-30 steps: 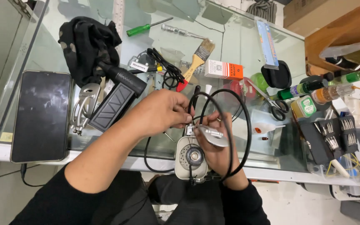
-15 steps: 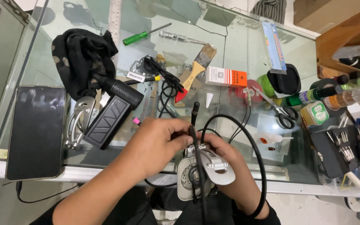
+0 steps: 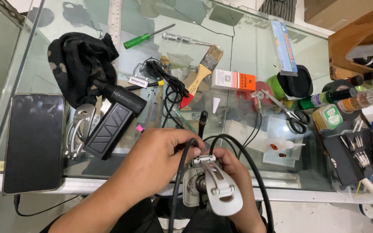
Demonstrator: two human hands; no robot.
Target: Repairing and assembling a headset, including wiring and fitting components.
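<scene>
Left hand point(image 3: 152, 157) over the glass table point(image 3: 247, 51) edge, fingers curled and pinching the black cable point(image 3: 255, 172) where it enters the grey metal housing point(image 3: 214, 187). Right hand point(image 3: 238, 181) cups that housing from below, fingers wrapped shut. Housing likely rigid, weighty: grip its body; cable limp, springy.

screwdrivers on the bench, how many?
3: green-handled screwdriver at the top by the ruler; clear-handled screwdriver just to its right; yellow-tipped screwdriver beside the black cable bundle. Clutter may hide more.
</scene>
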